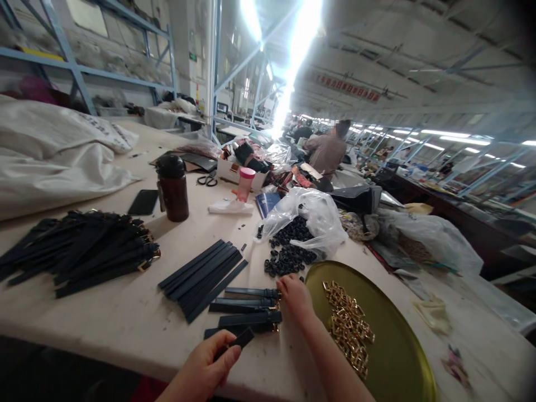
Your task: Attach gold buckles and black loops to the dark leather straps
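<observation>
The left hand (213,358) has its thumb and fingers pinched on a black strap (244,338), whose free end points toward two o'clock. At two o'clock from that hand, the right hand (296,296) is beside the row of buckled straps (250,320); I cannot tell whether its fingers grip. The held strap looks light, smooth and bendable, probably best pinched flat near one end.

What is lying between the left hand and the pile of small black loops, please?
In the head view, several dark straps lie in small groups between the left hand and the loops.
</observation>
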A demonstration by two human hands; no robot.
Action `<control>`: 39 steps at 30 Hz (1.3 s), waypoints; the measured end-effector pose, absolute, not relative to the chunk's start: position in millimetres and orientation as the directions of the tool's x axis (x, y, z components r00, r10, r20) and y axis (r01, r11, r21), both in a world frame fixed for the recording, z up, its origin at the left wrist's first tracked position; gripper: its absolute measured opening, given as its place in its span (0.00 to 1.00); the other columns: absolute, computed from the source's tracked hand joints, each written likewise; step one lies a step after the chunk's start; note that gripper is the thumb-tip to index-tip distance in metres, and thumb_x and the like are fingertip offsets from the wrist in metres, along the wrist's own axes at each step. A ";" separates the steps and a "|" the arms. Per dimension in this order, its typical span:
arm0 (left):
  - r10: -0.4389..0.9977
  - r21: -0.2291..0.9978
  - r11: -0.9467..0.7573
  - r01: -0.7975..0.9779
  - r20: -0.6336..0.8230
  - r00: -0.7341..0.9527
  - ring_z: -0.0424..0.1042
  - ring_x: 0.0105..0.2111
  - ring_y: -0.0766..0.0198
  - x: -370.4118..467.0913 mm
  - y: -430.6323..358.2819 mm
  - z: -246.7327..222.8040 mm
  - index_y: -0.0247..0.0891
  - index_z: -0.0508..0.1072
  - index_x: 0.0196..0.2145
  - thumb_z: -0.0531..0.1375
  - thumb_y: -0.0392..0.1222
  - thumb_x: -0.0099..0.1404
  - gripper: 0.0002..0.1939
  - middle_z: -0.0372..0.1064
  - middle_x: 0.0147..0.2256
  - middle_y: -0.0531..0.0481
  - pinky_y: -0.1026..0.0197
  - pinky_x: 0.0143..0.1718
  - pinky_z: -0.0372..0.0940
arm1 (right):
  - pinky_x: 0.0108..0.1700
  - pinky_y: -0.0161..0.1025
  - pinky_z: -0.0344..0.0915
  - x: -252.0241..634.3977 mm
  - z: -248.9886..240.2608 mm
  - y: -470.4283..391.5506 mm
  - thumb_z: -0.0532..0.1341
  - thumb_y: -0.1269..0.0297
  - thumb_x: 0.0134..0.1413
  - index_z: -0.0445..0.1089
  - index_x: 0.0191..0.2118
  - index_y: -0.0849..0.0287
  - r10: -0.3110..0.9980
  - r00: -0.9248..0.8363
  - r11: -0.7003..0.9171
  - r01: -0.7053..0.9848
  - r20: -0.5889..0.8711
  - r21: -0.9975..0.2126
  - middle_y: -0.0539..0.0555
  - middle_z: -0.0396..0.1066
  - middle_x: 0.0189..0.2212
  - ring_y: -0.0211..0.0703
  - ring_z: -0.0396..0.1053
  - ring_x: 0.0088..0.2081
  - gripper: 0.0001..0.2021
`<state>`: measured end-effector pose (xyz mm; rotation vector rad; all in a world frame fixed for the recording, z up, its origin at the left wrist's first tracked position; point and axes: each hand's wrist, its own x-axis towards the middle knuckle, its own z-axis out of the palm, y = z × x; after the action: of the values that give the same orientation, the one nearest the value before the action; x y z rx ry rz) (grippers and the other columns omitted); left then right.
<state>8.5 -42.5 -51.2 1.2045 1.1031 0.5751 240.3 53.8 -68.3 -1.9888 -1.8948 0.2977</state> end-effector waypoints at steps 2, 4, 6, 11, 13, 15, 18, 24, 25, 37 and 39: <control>0.838 0.931 0.307 0.200 -0.363 0.406 0.46 0.11 0.73 9.9 -41.4 -48.6 0.38 0.61 0.28 0.53 0.62 0.54 0.22 0.49 0.12 0.64 0.68 0.13 0.43 | 0.33 0.35 0.53 241.8 -69.3 50.6 0.55 0.69 0.52 0.66 0.26 0.58 0.992 0.073 -0.025 0.910 0.100 -0.414 0.53 0.66 0.29 0.41 0.64 0.31 0.07; 0.837 0.930 0.305 0.206 -0.365 0.408 0.47 0.12 0.73 13.2 -40.7 -43.8 0.38 0.61 0.28 0.53 0.60 0.55 0.20 0.50 0.12 0.64 0.68 0.14 0.44 | 0.34 0.35 0.53 244.3 -70.0 49.6 0.56 0.70 0.50 0.66 0.29 0.58 0.991 0.089 -0.039 0.902 0.095 -0.431 0.53 0.66 0.30 0.42 0.64 0.32 0.03; 0.844 0.934 0.293 0.206 -0.354 0.404 0.49 0.12 0.73 16.5 -40.1 -38.3 0.38 0.62 0.28 0.53 0.56 0.56 0.17 0.51 0.13 0.63 0.68 0.15 0.45 | 0.35 0.36 0.54 246.9 -70.8 50.6 0.57 0.71 0.48 0.66 0.30 0.59 0.991 0.106 -0.055 0.887 0.086 -0.458 0.54 0.66 0.31 0.43 0.64 0.33 0.02; 0.866 0.949 0.234 0.211 -0.302 0.398 0.51 0.14 0.72 15.8 -37.6 -33.2 0.37 0.62 0.28 0.53 0.51 0.57 0.13 0.52 0.13 0.63 0.68 0.17 0.47 | 0.36 0.38 0.55 254.2 -69.1 52.4 0.60 0.72 0.41 0.63 0.23 0.59 0.988 0.143 -0.085 0.817 0.057 -0.570 0.52 0.64 0.27 0.44 0.62 0.33 0.04; 0.871 0.949 0.226 0.221 -0.298 0.390 0.51 0.14 0.72 13.9 -36.7 -33.5 0.37 0.63 0.28 0.53 0.50 0.58 0.13 0.52 0.13 0.62 0.68 0.17 0.48 | 0.35 0.38 0.55 256.1 -64.3 47.1 0.60 0.70 0.40 0.61 0.22 0.58 0.988 0.150 -0.086 0.768 0.048 -0.634 0.51 0.62 0.25 0.43 0.61 0.31 0.06; 0.876 0.948 0.222 0.230 -0.297 0.380 0.51 0.14 0.72 13.8 -35.6 -33.0 0.37 0.64 0.29 0.52 0.50 0.58 0.12 0.53 0.13 0.62 0.68 0.18 0.48 | 0.32 0.38 0.56 253.9 -56.3 34.9 0.61 0.64 0.42 0.59 0.22 0.58 0.988 0.154 -0.090 0.719 0.031 -0.690 0.49 0.61 0.22 0.41 0.60 0.27 0.08; 0.886 0.952 0.211 0.222 -0.282 0.369 0.51 0.14 0.72 18.4 -32.7 -29.2 0.37 0.64 0.30 0.52 0.49 0.59 0.12 0.54 0.14 0.62 0.69 0.17 0.48 | 0.27 0.36 0.57 237.2 -40.2 5.4 0.59 0.55 0.45 0.59 0.24 0.58 0.992 0.107 -0.112 0.541 -0.064 -0.834 0.46 0.60 0.19 0.38 0.60 0.23 0.12; 0.913 0.963 0.114 0.243 -0.197 0.356 0.54 0.17 0.72 28.7 -27.7 -21.5 0.36 0.68 0.30 0.53 0.48 0.60 0.12 0.55 0.17 0.60 0.69 0.19 0.51 | 0.27 0.32 0.57 181.5 -27.4 -37.8 0.67 0.55 0.39 0.61 0.24 0.59 0.962 -0.077 -0.271 -0.373 -0.261 -0.887 0.45 0.64 0.18 0.33 0.60 0.21 0.16; 0.919 0.964 0.103 0.246 -0.187 0.347 0.55 0.17 0.71 28.6 -27.9 -21.5 0.36 0.69 0.29 0.53 0.48 0.60 0.12 0.55 0.17 0.59 0.69 0.19 0.51 | 0.27 0.32 0.56 176.0 -30.1 -38.9 0.67 0.54 0.39 0.61 0.24 0.59 0.961 -0.058 -0.270 -0.414 -0.271 -0.869 0.45 0.64 0.18 0.33 0.59 0.21 0.16; 0.925 0.918 0.045 0.395 -0.188 0.331 0.58 0.22 0.68 24.7 -31.0 -21.0 0.36 0.70 0.30 0.51 0.45 0.60 0.12 0.59 0.21 0.56 0.67 0.23 0.53 | 0.33 0.35 0.63 166.2 -45.9 -48.2 0.65 0.54 0.42 0.66 0.27 0.59 0.938 0.118 -0.242 -0.454 -0.326 -0.858 0.48 0.68 0.24 0.35 0.64 0.25 0.14; 0.900 0.911 0.030 0.412 -0.204 0.386 0.58 0.23 0.67 23.2 -29.6 -20.7 0.36 0.70 0.29 0.51 0.44 0.60 0.12 0.59 0.21 0.56 0.68 0.24 0.52 | 0.32 0.35 0.62 169.0 -44.9 -52.2 0.64 0.54 0.44 0.67 0.29 0.59 0.955 0.187 -0.169 -0.293 -0.230 -0.941 0.48 0.67 0.23 0.36 0.64 0.25 0.13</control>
<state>23.2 -29.6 -20.7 1.5745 1.2041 0.5702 169.0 -52.2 -44.9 -1.2391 -0.7406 1.3056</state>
